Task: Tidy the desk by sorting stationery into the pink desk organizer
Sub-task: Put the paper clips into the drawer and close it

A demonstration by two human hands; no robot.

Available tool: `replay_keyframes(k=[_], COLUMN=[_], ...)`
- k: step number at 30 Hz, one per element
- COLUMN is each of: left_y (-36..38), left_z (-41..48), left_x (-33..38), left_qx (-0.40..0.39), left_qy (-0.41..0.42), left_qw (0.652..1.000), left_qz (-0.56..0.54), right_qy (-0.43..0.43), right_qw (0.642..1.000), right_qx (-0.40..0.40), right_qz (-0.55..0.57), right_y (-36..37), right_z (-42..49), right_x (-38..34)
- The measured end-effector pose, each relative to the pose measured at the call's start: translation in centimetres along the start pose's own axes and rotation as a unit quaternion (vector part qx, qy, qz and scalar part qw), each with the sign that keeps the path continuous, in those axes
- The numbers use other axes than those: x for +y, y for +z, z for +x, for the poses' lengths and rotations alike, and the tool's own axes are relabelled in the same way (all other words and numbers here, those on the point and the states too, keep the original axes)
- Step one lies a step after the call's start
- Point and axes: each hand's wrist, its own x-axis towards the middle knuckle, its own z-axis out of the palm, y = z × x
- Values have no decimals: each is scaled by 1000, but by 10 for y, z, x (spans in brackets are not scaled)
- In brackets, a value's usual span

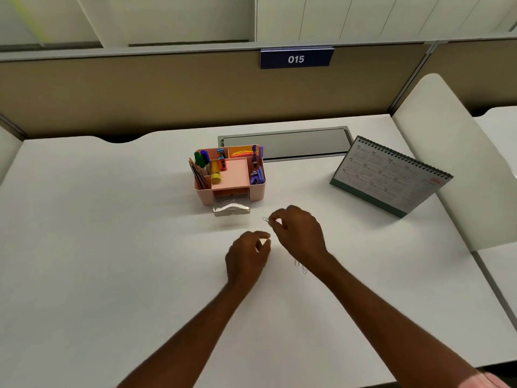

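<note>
Two or so loose paper clips (300, 266) lie on the tabletop (112, 247) beside the right forearm. The right hand (299, 233) has its grip pinched on a held paper clip (265, 219), near the organizer's front. The left hand (246, 256) curls its fingers just beside it; whether its grip holds anything I cannot tell. Such clips look light, thin and springy, probably slippery when flat, best nipped at a rounded end. The pink desk organizer (201, 196) carries markers (202, 159), pencils (197, 175), a yellow glue stick (215, 172) and a purple stapler (256, 176). Its clear drawer (231, 211), pulled out, holds more clips.
</note>
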Motion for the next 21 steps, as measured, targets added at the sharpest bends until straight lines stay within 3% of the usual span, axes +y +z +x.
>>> replay_keyframes(k=[3,6,13,21], left_y=[24,38,47,49], left_z=[-10,-12,-25,-27], left_x=[9,19,20,10], left_qx=[-104,-145,-72,-89], left_qy=[43,71,188,203], left_qw=[993,986,976,973], left_qz=[29,42,79,65], right_qy=[-56,-94,-104,-101], right_qw=[998,995,981,970], right_qx=[12,4,-74,-85], right_qz=[3,-25,-145,-203], right_y=[0,10,45,55], right_z=[41,71,101,106], right_x=[-31,-52,-57,-58])
